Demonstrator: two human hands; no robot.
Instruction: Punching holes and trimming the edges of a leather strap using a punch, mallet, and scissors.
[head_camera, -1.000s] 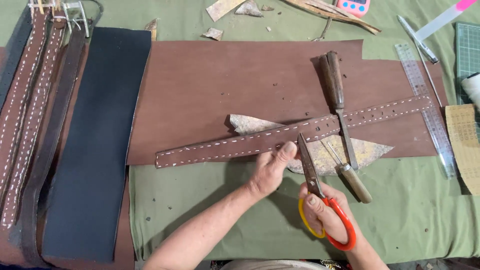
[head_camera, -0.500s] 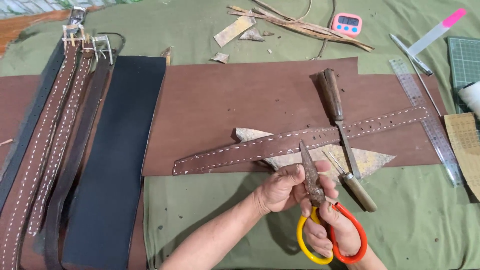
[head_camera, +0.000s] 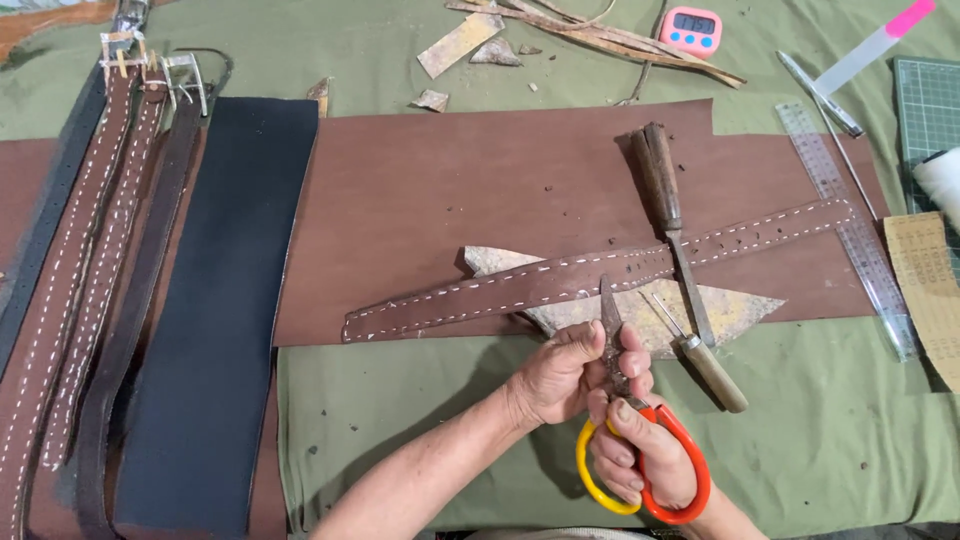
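right hand (head_camera: 645, 455) closed through scissors' (head_camera: 625, 400) red-yellow loops | left hand (head_camera: 570, 370) pinching the shut blades | stitched brown strap (head_camera: 590, 280) lies just above, untouched | judgement: keep fingertips clear of edges, steady near pivot

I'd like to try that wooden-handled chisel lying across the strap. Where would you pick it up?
Take the chisel by its long wooden handle at the far end, coming from above. The handle lies bare on the brown leather sheet, while the metal blade runs over the stitched strap toward the hands.
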